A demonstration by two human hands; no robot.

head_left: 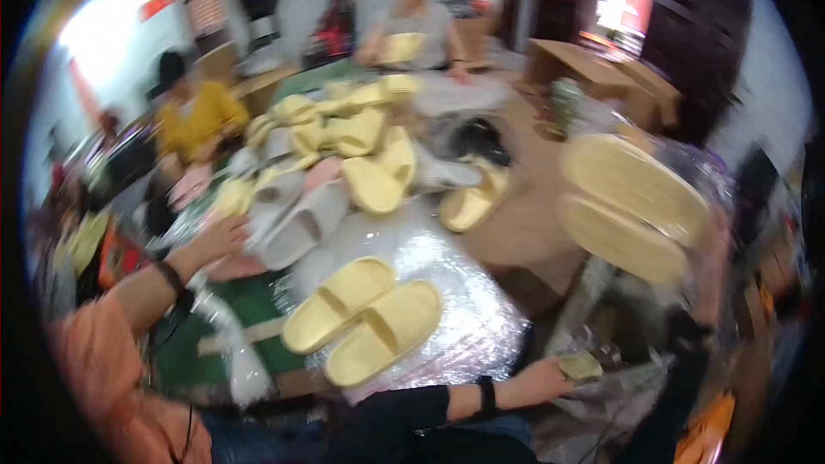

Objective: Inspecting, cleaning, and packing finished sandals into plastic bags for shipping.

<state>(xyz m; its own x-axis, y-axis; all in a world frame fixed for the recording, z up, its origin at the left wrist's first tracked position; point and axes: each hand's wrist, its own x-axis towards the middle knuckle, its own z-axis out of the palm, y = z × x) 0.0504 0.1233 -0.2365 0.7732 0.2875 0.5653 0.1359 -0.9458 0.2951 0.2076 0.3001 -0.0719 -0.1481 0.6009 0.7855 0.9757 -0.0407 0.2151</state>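
Note:
Near the lower edge, my left hand (534, 383), below a dark sleeve and black wristband, is closed at a small flat yellowish piece (580, 367) over crumpled clear plastic (632, 387). A pair of pale yellow slippers (636, 206) is raised at the right, soles toward me and blurred. My right hand (706, 290) appears to grip them from beyond; its fingers are hidden. Another pair of yellow slippers (361, 318) lies side by side on the plastic-covered table (481, 292). A co-worker's hand (219, 239), with an orange sleeve, reaches to grey slippers (296, 223) at the left.
Yellow, grey and pink slippers form a heap (344, 133) across the table. Two people sit beyond it, one in yellow (198, 120), one in grey (421, 21) with a slipper. A jar (563, 107) and cardboard boxes (593, 73) stand at the back right.

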